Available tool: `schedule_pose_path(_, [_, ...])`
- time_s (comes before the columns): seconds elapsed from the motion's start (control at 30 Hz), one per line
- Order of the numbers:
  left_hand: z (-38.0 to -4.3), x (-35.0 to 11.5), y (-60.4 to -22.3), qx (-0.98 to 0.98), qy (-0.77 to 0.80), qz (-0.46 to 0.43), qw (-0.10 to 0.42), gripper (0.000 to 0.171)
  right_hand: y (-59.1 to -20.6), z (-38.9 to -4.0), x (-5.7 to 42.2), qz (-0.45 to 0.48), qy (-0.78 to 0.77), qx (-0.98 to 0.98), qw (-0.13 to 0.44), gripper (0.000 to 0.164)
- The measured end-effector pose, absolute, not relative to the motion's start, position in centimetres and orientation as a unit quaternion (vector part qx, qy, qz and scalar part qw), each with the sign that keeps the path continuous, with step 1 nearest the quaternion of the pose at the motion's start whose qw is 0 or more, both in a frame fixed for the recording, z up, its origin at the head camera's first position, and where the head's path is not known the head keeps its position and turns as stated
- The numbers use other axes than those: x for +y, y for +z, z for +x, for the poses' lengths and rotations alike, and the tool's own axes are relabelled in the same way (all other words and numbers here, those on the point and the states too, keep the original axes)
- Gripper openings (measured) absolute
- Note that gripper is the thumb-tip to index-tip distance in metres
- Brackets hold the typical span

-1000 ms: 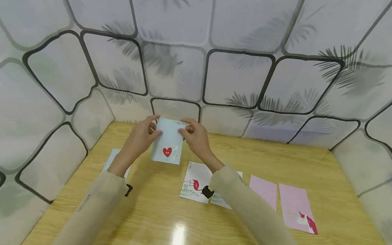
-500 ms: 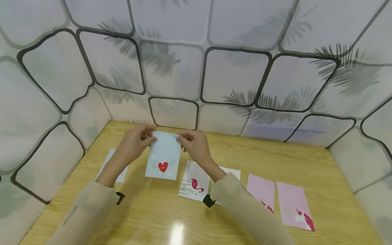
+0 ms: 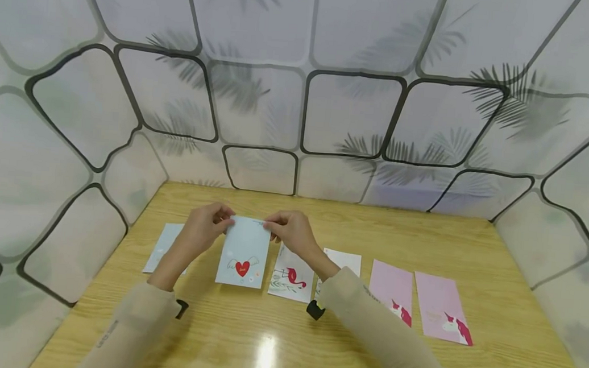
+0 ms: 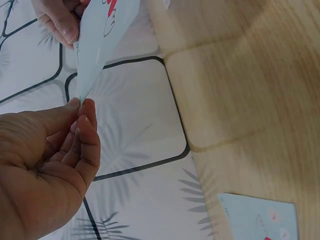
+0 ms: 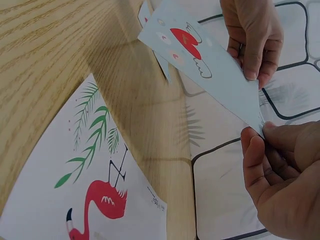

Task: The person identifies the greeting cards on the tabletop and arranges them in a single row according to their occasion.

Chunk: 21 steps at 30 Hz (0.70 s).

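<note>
A light blue card (image 3: 245, 246) with a winged red heart near its lower edge hangs between both hands, tilted above the table. My left hand (image 3: 204, 226) pinches its upper left corner between thumb and fingers. At the upper right corner, my right hand (image 3: 291, 229) pinches it the same way. The right wrist view shows both pinches on the card (image 5: 210, 65) from the side. Another light blue card (image 3: 163, 249) lies to the left, partly hidden behind the left forearm. Right of the held card lies a white flamingo card (image 3: 292, 275).
A second white card (image 3: 342, 261) lies partly under the right sleeve. Two pink unicorn cards (image 3: 442, 305) lie further right on the wooden table (image 3: 222, 338). A patterned curtain (image 3: 350, 114) closes off the back and sides.
Both hands have lowered the blue heart card toward the table, bringing it nearer the front. Its winged heart faces the head camera more fully. The other cards stay in place.
</note>
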<state>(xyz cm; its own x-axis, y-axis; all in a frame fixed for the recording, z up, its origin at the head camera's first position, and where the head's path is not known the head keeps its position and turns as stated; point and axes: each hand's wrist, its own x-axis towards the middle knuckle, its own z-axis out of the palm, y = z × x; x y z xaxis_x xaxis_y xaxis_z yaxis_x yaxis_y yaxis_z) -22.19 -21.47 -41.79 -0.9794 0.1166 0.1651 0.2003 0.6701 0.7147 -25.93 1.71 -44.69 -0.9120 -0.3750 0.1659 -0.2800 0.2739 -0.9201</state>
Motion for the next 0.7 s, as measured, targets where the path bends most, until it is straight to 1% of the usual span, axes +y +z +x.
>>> schedule_pose_path(0.3, [-22.6, -21.3, -43.2, -0.918, -0.392, -0.058, 0.035, 0.010, -45.7, -26.2, 1.7, -0.169, -0.557, 0.809, 0.090, 0.013])
schedule_pose_path(0.53, [-23.3, -20.7, -44.1, -0.913, -0.406, -0.027, 0.019, 0.011, -46.6, -26.9, 1.7, -0.153, -0.531, 0.828, 0.096, 0.012])
schedule_pose_path(0.7, [-24.1, -20.5, -45.1, -0.917, -0.399, -0.005, 0.002, 0.010, -47.4, -27.5, 1.7, -0.146, -0.496, 0.849, 0.113, 0.011])
